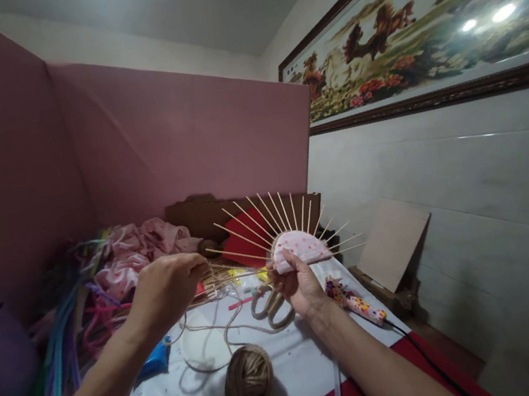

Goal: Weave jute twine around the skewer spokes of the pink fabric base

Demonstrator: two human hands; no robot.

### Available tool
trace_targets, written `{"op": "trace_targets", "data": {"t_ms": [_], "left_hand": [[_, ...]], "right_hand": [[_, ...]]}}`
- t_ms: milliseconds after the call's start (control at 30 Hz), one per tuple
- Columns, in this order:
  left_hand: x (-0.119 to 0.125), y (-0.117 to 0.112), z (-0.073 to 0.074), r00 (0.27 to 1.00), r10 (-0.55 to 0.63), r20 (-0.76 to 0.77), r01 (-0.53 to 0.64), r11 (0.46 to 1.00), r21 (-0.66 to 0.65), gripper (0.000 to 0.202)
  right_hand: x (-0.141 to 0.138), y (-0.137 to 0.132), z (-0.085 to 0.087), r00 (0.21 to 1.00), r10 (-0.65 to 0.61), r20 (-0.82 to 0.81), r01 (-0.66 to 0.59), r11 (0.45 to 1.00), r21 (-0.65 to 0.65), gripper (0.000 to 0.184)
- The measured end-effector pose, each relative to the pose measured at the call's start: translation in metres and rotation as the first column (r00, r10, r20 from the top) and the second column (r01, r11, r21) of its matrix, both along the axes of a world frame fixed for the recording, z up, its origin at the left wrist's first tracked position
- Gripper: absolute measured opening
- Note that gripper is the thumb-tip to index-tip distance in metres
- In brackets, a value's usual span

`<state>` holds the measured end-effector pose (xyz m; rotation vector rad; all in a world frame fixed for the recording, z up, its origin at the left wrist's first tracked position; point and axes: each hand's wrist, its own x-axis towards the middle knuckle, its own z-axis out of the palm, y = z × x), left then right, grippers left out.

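Observation:
My right hand [302,286] grips a half-round fabric piece [303,247], white with pink dots, thumb on its face. Thin wooden sticks [251,220] fan out from its curved edge. To the left, my left hand [170,283] is raised with its fingers pinched together on jute twine. The strand stretches toward the lower left edge of the fabric piece. Loose twine [226,329] loops over the white table cover below, near a ball of twine [248,380]. Scissors [282,320] lie just under my right hand, their blades partly hidden.
A flower-patterned glue gun [358,304] with a black cord lies right of my right forearm. A clear glue stick [337,385] is near the front. Pipe cleaners [61,347], pink cloth [138,246] and a blue packet [154,360] are at left. Cardboard [393,240] leans against the wall.

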<state>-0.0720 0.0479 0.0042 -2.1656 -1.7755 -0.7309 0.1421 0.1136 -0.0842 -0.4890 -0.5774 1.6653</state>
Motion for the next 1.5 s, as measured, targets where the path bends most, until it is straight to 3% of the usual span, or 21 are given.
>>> {"op": "trace_targets", "data": {"t_ms": [167, 400, 733, 867, 933, 1000, 1100, 1167, 1333, 1500], "left_hand": [[-0.016, 0.019, -0.012, 0.997, -0.045, 0.07, 0.05, 0.997, -0.057, 0.029], [-0.015, 0.038, -0.04, 0.992, -0.04, 0.123, 0.062, 0.982, -0.177, 0.03], [0.003, 0.045, -0.066, 0.946, -0.087, 0.312, 0.124, 0.987, -0.101, 0.025], [0.012, 0.045, -0.07, 0.94, -0.122, 0.318, 0.163, 0.981, -0.106, 0.018], [0.016, 0.042, -0.066, 0.887, -0.206, 0.413, 0.24, 0.97, -0.032, 0.019], [0.02, 0.036, -0.059, 0.726, -0.316, 0.611, 0.378, 0.925, 0.029, 0.021], [0.026, 0.024, -0.048, 0.391, -0.345, 0.854, 0.642, 0.766, 0.015, 0.018], [0.029, 0.018, -0.044, 0.295, -0.321, 0.9, 0.727, 0.687, 0.006, 0.018], [0.032, 0.012, -0.039, 0.319, -0.303, 0.898, 0.761, 0.647, -0.052, 0.02], [0.034, 0.016, -0.04, 0.383, -0.495, 0.78, 0.782, 0.623, 0.012, 0.014]], "right_hand": [[0.002, 0.0, 0.001, 0.998, 0.031, -0.048, -0.032, 0.999, -0.03, 0.012], [-0.004, -0.01, 0.005, 0.978, 0.2, -0.063, -0.2, 0.98, 0.004, 0.018], [-0.021, -0.034, 0.0, 0.89, 0.44, 0.116, -0.454, 0.877, 0.159, 0.025], [-0.026, -0.035, -0.003, 0.892, 0.439, 0.108, -0.452, 0.871, 0.192, 0.026], [-0.027, -0.033, -0.003, 0.912, 0.403, 0.078, -0.41, 0.891, 0.196, 0.024], [-0.025, -0.031, -0.002, 0.923, 0.381, 0.057, -0.384, 0.905, 0.182, 0.025], [-0.023, -0.029, 0.0, 0.924, 0.382, 0.035, -0.382, 0.913, 0.145, 0.027], [-0.021, -0.027, 0.001, 0.922, 0.388, 0.022, -0.387, 0.913, 0.132, 0.026], [-0.018, -0.025, 0.001, 0.88, 0.473, 0.032, -0.472, 0.867, 0.158, 0.033], [-0.017, -0.025, 0.002, 0.873, 0.485, 0.047, -0.486, 0.858, 0.167, 0.037]]}}
